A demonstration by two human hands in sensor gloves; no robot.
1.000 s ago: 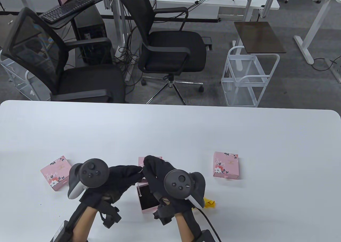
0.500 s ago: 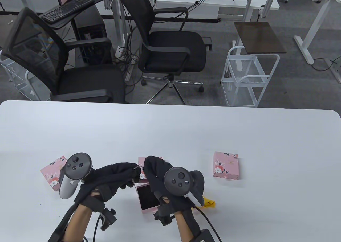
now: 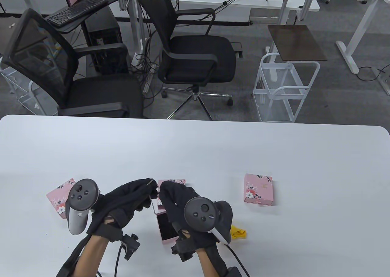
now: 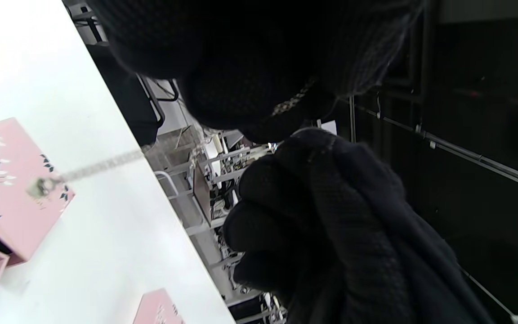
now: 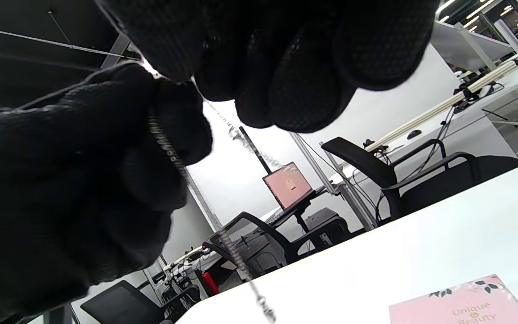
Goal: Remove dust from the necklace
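1. Black gloves cover both hands, which meet fingertip to fingertip above the near part of the white counter; the left hand and the right hand each carry a tracker on the back.
2. Left grip: curled fingers pinch the thin silver necklace, whose chain runs across the glove in the right wrist view and hangs down from it.
3. Right grip: its fingertips also close on the chain, just beside the left hand's pinch, so the necklace is held between both hands and off the counter.
4. Below the hands an open pink box lies on the counter with its dark inside showing; the hanging chain ends above it, and in the left wrist view a small clasp or pendant dangles at the chain's end.
5. Just right of the right wrist lies a yellow cloth, partly hidden by the tracker.
6. Behind the fingertips lies a pink floral lid.
7. Further out, one closed pink floral box lies to the left and another to the right.
8. Beyond the counter's far edge stand two black office chairs and a white wire cart.
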